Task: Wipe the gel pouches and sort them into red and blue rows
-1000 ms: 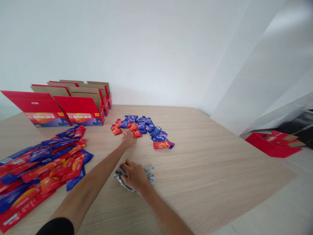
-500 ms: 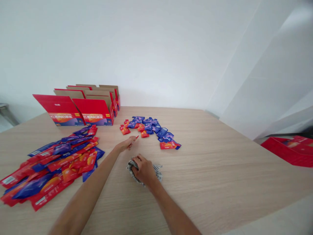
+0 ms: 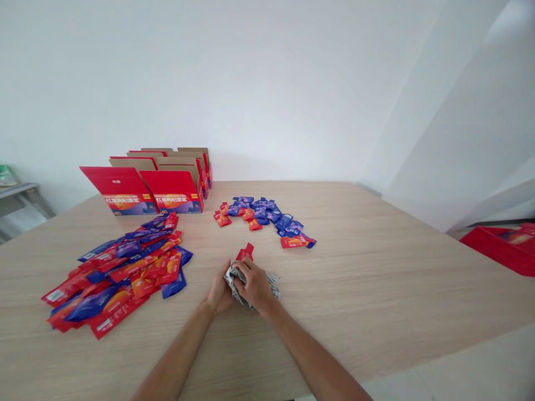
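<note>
Near the middle of the table my two hands meet. My right hand (image 3: 256, 285) is closed on a crumpled grey striped cloth (image 3: 273, 284) and presses it against a red sachet (image 3: 246, 252), whose top sticks out beyond the fingers. The sachet's lower part is hidden by cloth and hands. My left hand (image 3: 220, 291) grips the sachet from the left, its fingers mostly hidden. To the left lies a large pile of red and blue sachets (image 3: 134, 262). Farther off, a smaller scattered group of sachets (image 3: 261, 214) lies beyond my hands.
Several open red boxes (image 3: 178, 189) stand in rows at the back left of the wooden table (image 3: 368, 278). Off the right edge, a red box (image 3: 501, 248) holds something red. A white wall rises behind. Another table (image 3: 20, 189) is at the far left.
My left hand has drawn back from the scattered group with a red sachet and met my right hand. The cloth now lies against the sachet. The view has shifted slightly left.
</note>
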Demonstrator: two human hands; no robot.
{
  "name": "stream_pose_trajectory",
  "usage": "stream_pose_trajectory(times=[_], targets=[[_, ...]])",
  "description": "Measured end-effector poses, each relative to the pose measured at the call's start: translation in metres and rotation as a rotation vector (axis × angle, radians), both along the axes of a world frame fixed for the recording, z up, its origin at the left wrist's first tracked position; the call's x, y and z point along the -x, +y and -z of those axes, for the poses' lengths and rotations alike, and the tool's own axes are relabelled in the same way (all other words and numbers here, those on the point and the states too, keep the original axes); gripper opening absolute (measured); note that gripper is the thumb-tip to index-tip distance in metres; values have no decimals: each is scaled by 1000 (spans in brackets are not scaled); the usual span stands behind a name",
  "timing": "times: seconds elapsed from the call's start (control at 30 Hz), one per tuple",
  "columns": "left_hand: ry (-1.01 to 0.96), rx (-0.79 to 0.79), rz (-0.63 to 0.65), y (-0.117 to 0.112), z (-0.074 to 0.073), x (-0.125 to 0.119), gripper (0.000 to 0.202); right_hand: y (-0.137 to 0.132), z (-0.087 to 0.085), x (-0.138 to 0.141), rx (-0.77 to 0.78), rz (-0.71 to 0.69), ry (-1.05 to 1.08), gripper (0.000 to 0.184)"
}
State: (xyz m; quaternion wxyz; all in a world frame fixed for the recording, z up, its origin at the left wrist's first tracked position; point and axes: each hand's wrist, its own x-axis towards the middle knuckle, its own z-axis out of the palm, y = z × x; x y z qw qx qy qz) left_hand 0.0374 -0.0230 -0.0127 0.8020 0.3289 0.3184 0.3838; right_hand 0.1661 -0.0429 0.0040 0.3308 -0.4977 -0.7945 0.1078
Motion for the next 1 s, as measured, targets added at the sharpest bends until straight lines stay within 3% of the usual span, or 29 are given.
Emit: stream_pose_trajectory(times=[0.13,0.23,0.37,0.43,0.53,0.7,0.8,1.0], targets=[[-96,25,-93,-3,3,-6,41,3,-6,-5,5,39,-23,27],[-144,45,-150,-9,6,-12,27,10,-12,-18,-21,176,5,28],[-243,113,-163,-19,5,-25,25,19,-14,-36,-53,342,33,27],[-314,137,-222,-20,4,-29,26,20,-11,-37,-64,329,28,26],[-373,169,-294,-13,4,-27,29,14,-5,-25,-48,181,-14,27],[-411,141,-263,0,-1,-11,48,-1,2,3,7,-41,-118,27],[-396,170,-259,-3,-3,-12,38,0,-1,-1,-3,24,-80,27],[-357,239,-274,-24,-3,-39,25,18,-10,-39,-70,270,82,25]])
